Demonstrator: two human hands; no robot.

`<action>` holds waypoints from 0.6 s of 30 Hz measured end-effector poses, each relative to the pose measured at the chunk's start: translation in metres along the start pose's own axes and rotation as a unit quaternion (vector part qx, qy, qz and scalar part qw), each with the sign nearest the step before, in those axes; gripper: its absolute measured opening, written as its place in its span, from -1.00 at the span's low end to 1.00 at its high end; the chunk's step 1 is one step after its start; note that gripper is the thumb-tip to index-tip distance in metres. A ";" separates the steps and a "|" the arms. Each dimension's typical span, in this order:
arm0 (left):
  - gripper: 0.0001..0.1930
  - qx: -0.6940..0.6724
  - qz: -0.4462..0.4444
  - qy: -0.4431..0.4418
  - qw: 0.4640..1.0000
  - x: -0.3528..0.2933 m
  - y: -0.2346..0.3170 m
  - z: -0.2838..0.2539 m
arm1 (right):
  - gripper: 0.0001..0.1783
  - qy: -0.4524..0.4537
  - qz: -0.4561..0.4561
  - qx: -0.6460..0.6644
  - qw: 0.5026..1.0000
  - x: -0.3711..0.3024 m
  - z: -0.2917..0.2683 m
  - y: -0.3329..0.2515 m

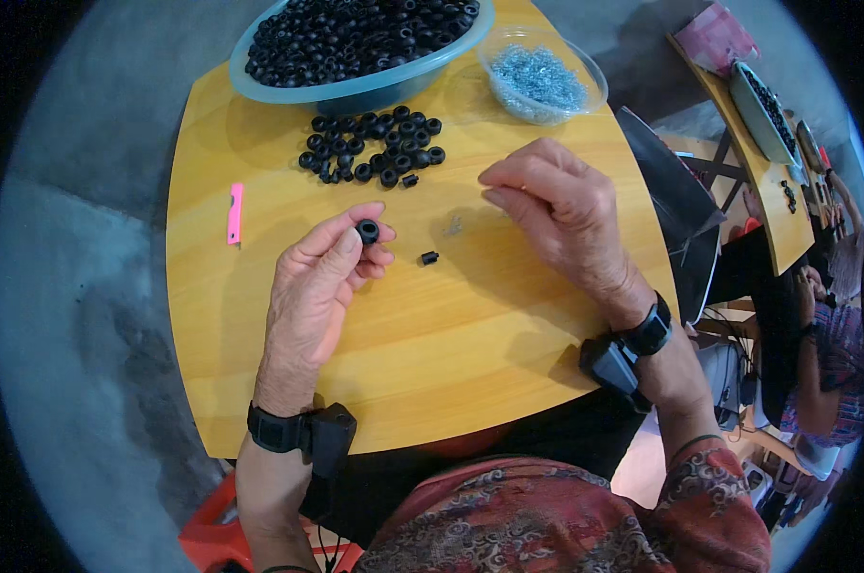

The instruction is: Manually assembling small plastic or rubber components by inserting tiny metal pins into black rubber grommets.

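Observation:
My left hand [308, 277] pinches a round black plastic piece [367, 231] with a hole through it, between thumb and fingers. To the right, my right hand [561, 205] hovers over the table with thumb and forefinger pressed together; whatever they may hold is too small to make out. Between the hands, a small black cylindrical plastic piece [430, 258] lies on the wood. Just beyond it are a few tiny clear or silvery bits [453, 225]. Farther off, several loose black round pieces [392, 137] are spread in a cluster.
A big light-blue basin [341, 94] heaped with black pieces stands at the table's far edge. Beside it is a clear bowl [596, 94] of small silvery coils. A pink strip-shaped tool [234, 214] lies at left. Another person [823, 372] sits at a second table [785, 224] on the right.

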State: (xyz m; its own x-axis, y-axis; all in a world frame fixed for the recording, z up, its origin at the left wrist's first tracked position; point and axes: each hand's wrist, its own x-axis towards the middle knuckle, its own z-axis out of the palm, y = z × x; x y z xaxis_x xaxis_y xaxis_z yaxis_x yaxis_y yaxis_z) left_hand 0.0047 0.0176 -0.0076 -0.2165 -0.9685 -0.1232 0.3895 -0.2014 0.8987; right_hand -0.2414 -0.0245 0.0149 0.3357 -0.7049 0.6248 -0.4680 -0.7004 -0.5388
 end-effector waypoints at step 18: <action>-0.69 -0.017 -0.059 0.008 0.998 -0.001 0.001 -0.001 | -0.94 -0.177 0.003 -0.043 0.983 -0.014 0.019 0.001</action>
State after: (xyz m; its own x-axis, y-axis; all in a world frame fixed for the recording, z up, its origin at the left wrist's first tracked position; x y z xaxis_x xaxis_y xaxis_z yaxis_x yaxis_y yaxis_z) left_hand 0.0060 0.0186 -0.0067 -0.2479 -0.9397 -0.2354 0.3921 -0.3196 0.8626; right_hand -0.2312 -0.0174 -0.0050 0.5886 -0.7148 0.3778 -0.5340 -0.6945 -0.4822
